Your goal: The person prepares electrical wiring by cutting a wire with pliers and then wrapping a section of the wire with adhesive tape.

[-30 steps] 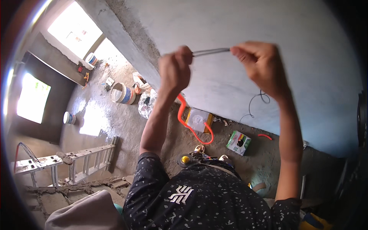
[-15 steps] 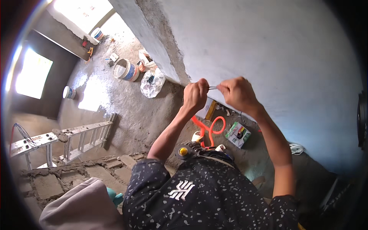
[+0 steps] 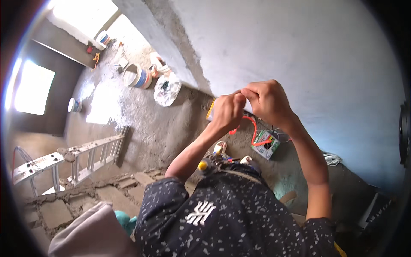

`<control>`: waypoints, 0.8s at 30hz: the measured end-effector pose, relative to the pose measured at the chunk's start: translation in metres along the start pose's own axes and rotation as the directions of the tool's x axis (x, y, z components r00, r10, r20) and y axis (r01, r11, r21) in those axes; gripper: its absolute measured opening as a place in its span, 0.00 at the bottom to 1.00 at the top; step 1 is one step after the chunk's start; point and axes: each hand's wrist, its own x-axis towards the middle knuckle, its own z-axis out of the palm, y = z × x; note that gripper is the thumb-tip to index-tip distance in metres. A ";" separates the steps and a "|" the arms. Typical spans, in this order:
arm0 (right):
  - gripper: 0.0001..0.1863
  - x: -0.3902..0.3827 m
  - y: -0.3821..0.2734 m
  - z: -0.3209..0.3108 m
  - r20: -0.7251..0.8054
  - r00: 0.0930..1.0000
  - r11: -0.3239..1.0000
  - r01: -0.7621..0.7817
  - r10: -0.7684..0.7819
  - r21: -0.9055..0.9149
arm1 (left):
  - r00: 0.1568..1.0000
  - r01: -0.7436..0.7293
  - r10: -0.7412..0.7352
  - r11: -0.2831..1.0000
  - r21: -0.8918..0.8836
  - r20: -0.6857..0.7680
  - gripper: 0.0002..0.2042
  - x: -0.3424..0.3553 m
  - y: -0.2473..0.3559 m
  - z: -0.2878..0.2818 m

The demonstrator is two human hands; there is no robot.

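My left hand (image 3: 229,112) and my right hand (image 3: 269,100) meet in front of the pale wall, both closed, thumbs and fingertips pinched close together. The thin wire strands that showed between them half a second ago are now hidden by the fingers. Below and behind the hands, an orange flexible tube (image 3: 255,128) curves down toward the floor; whether it joins what I hold, I cannot tell. Its lower end crosses a green and white box (image 3: 265,147) on the floor. At my waist hangs gear with a round yellow part (image 3: 202,165).
The pale plastered wall (image 3: 308,55) rises ahead and to the right. At left stand an aluminium ladder (image 3: 92,155) and a rough brick wall (image 3: 55,213). A bucket (image 3: 138,78) and a plastic bag (image 3: 167,91) sit farther off. A white cable coil (image 3: 332,159) lies at right.
My hands have come together, closing the gap where the strands showed. The orange tube has shifted right and now lies across the box. The view has moved slightly.
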 end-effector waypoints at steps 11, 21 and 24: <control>0.04 0.008 -0.063 -0.066 -0.023 1.000 0.985 -0.011 0.015 0.174 | 0.983 0.125 -0.173 0.883 -0.453 -0.065 0.27 0.061 0.035 -0.059; 0.11 -0.013 -0.064 -0.039 -0.005 0.997 0.988 -0.076 0.077 0.134 | 0.973 0.184 -0.116 0.910 -0.371 0.198 0.26 0.026 0.061 -0.050; 0.10 -0.014 -0.038 -0.046 0.089 0.991 0.992 -0.108 0.101 0.072 | 0.940 0.333 -0.258 0.835 -0.437 0.222 0.27 0.035 0.063 -0.053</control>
